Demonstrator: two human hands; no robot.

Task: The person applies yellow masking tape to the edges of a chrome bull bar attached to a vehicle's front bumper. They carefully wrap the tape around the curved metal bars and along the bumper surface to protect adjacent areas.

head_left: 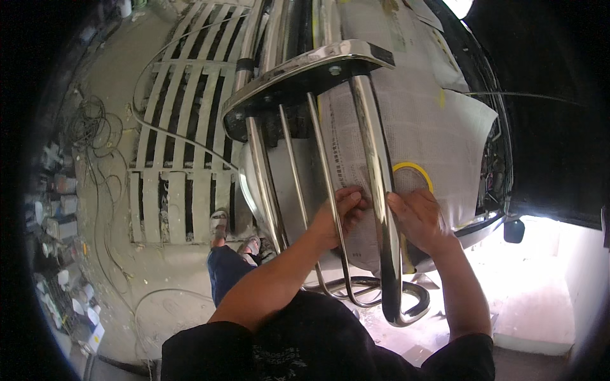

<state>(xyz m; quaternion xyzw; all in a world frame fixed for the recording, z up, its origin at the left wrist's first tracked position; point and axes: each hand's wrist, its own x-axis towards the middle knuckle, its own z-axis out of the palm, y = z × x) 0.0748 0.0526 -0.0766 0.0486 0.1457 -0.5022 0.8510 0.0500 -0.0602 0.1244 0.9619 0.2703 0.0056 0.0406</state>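
Note:
A shiny chrome tube frame (375,146), with several parallel bars and a dark-backed cross plate (305,73), stands in front of me. Grey-white printed paper (422,117) covers the vehicle's surface behind it. My left hand (343,214) reaches between the bars, its thumb and fingers curled together near the paper. On the other side of the thick right bar is my right hand (419,217), its fingers bent with the tips close to that bar. A yellow ring (414,167), like a tape roll, shows just beyond the right hand. What either hand pinches is hidden.
Slatted floor grating (184,120) lies to the left, crossed by a cable (181,138). Tangled cords (95,127) and cluttered shelving (57,216) are farther left. A dark raised panel (540,108) and an exposed edge with wiring (492,171) are at right. Curved tube ends (413,305) sit close to my body.

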